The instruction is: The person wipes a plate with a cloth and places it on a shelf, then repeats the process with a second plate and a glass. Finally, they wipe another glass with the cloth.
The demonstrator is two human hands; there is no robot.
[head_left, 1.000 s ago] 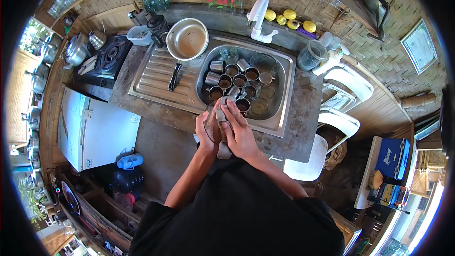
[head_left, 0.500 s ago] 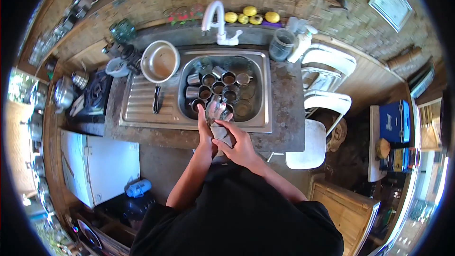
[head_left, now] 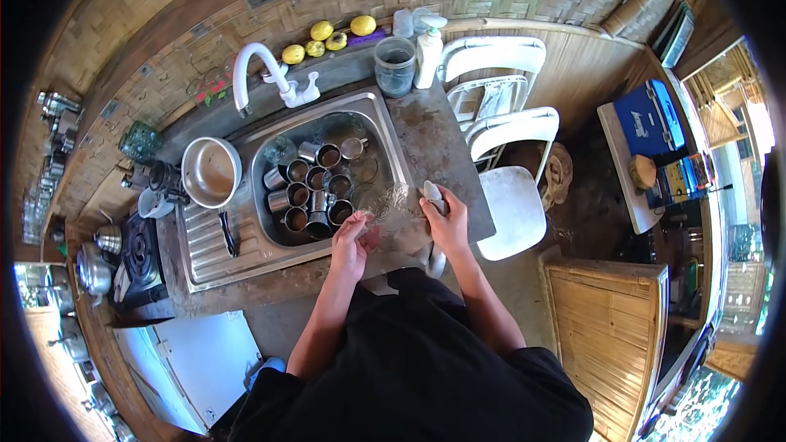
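Over the sink's front right corner, my left hand (head_left: 350, 247) pinches the edge of a clear patterned glass dish (head_left: 389, 206). Its outline is hard to make out against the counter, and some fingers show through it. My right hand (head_left: 448, 219), just right of the dish, is closed on a grey cloth (head_left: 434, 196), bunched up with a paler end sticking out. Several metal mugs (head_left: 297, 195) stand and lie close together in the steel sink (head_left: 391, 127), to the left of my hands. Clear glassware also lies in the basin.
A metal pan (head_left: 211, 170) with a black handle rests on the drainboard (head_left: 205, 241). Behind the sink are a white faucet (head_left: 274, 74), yellow fruits (head_left: 321, 31), a plastic container (head_left: 395, 67) and a pump bottle (head_left: 428, 53). White folding chairs (head_left: 512, 196) stand right of the counter.
The view has turned to the right. My hands have moved apart; the right one has drawn the grey cloth away from the glass dish, which stays in my left hand.
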